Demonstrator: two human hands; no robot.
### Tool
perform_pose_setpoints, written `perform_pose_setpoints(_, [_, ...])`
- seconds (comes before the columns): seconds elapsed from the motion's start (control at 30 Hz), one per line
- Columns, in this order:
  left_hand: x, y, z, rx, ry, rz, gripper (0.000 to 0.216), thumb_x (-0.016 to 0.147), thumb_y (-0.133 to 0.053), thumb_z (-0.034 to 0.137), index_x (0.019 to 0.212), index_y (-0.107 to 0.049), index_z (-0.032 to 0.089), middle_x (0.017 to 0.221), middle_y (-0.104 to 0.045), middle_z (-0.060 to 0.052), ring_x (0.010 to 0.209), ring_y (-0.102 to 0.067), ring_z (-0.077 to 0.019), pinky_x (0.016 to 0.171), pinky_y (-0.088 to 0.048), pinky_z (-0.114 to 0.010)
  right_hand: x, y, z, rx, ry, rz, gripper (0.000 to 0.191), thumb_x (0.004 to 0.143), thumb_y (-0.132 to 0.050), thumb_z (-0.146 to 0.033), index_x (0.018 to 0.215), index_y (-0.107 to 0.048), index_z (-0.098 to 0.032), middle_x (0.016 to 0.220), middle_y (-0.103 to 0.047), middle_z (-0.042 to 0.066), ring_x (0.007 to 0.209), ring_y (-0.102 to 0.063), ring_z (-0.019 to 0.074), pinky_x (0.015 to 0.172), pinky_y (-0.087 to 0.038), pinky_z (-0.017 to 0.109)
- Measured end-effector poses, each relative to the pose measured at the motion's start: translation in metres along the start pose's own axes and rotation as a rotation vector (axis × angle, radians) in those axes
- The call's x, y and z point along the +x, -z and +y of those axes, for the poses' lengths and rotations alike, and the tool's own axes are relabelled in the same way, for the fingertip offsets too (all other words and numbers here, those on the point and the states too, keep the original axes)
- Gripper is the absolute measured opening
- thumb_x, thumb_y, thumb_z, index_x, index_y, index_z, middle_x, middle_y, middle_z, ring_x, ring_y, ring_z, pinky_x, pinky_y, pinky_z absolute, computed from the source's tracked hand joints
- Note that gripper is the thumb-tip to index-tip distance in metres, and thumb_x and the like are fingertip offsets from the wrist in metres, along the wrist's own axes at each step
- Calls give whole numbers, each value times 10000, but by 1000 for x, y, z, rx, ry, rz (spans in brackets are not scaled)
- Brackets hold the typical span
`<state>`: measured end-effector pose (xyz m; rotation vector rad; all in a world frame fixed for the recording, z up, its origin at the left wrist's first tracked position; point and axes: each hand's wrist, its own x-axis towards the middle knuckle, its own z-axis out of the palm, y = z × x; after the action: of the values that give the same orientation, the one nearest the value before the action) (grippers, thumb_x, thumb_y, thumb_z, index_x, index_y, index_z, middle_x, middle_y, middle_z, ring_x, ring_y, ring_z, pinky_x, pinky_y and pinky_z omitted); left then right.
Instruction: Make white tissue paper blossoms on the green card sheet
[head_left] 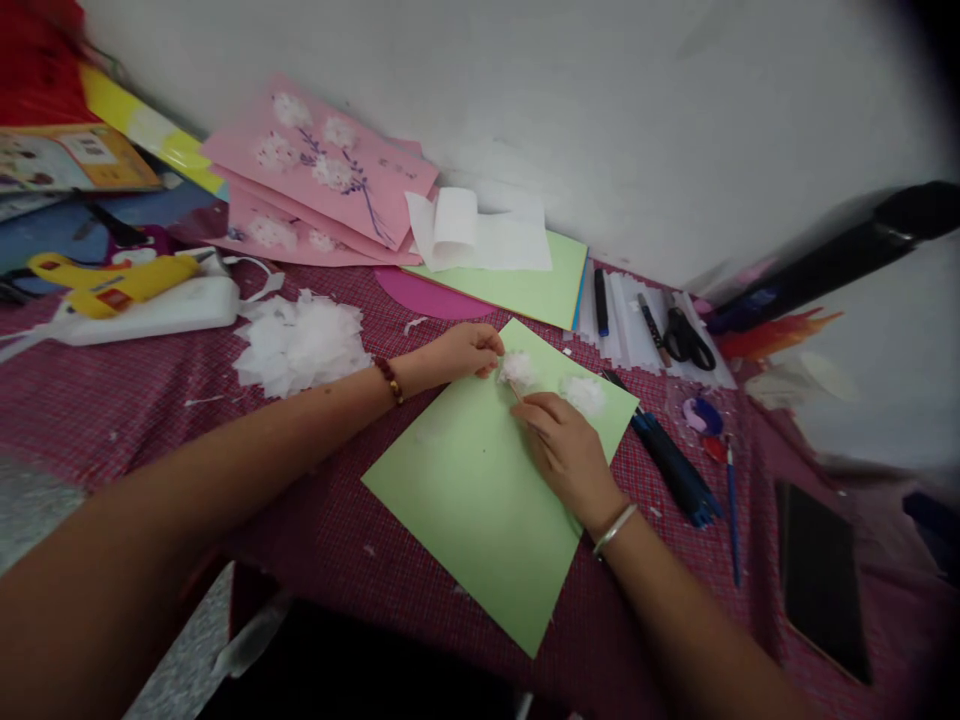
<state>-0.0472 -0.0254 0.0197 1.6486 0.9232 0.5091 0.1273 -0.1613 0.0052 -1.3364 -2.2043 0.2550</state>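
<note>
A light green sheet of paper [487,500] lies on the table in front of me. Two fluffy white paper flowers sit near its far edge: the left flower [517,368] between my hands and the right flower [583,395] beside it. My right hand [566,450] pinches a thin stick [515,391], its tip at the left flower. At that flower's left side is my left hand [472,352], fingers curled together; what they hold, if anything, is hidden. Left of it lies a heap of white tissue pieces [304,340].
Pink cards with white flowers [330,170] lean at the back wall, beside a white paper roll [456,218]. A yellow glue gun [124,285] lies at left. Scissors [686,338], a dark pen bundle [675,465], a paintbrush [733,520] and a dark tablet-like slab [823,575] are at right.
</note>
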Motion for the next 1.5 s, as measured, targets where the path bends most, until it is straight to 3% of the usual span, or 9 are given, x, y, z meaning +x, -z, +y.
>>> perform_pose_setpoints(0.1, [-9,15,7,81,13,-61,104,762,-522,131,838,-594,130,691,-599,5,576,-518,-70,578,-405,-186,-1,2,0,-2,19,-13,246,914,-432,-119,1059,-607,-215,1092,-596,109,990,-573,251,819,-482,416])
perform_pose_setpoints(0.3, [-68,48,23,485,-57,-94,177,732,-513,151,826,-659,120,770,-671,-19,672,-564,-110,610,-404,-204,-2,2,4,425,-245,292,198,950,-457,-265,905,-643,-217,903,-632,33,741,-603,152,693,-489,312])
perform_pose_setpoints(0.47, [-122,45,16,597,-109,-149,190,793,-492,157,882,-659,137,812,-665,-18,710,-578,-112,643,-420,-208,0,0,12,861,-487,452,174,921,-520,-347,859,-620,-219,802,-646,25,658,-607,151,640,-493,316])
perform_pose_setpoints(0.63, [-138,32,6,934,-319,-208,177,855,-498,160,980,-622,140,941,-622,-74,869,-571,-161,767,-443,-261,0,-1,13,966,-538,464,163,896,-556,-337,828,-634,-212,776,-654,32,654,-614,148,617,-487,296])
perform_pose_setpoints(0.83, [-136,28,5,1197,-461,-257,174,896,-447,140,792,-587,141,872,-606,-88,830,-536,-176,742,-432,-286,0,0,13,982,-530,461,194,895,-559,-370,842,-634,-200,765,-664,24,632,-611,142,615,-483,287])
perform_pose_setpoints(1.0, [-127,28,20,685,-384,-53,132,795,-479,123,706,-577,137,852,-599,-56,766,-537,-129,687,-430,-245,1,3,12,898,-480,460,201,902,-541,-339,775,-617,-202,689,-623,9,624,-594,153,608,-481,295])
perform_pose_setpoints(1.2, [-89,17,55,150,-66,-205,108,689,-472,161,703,-576,135,623,-580,0,539,-481,-85,489,-349,-194,3,4,11,828,-491,501,203,912,-503,-324,762,-579,-211,669,-599,-1,624,-577,159,616,-480,304])
perform_pose_setpoints(1.37, [-35,2,47,362,-38,-360,69,634,-468,150,622,-536,147,521,-514,28,454,-416,-69,440,-283,-192,5,4,13,771,-489,435,246,913,-501,-393,777,-588,-208,697,-604,7,619,-585,159,616,-492,313])
perform_pose_setpoints(1.5, [-14,-4,31,672,-139,-266,93,619,-467,137,564,-542,145,487,-476,26,449,-364,-70,442,-217,-219,6,4,15,735,-501,465,256,915,-491,-421,814,-591,-208,745,-621,21,599,-587,155,588,-491,314])
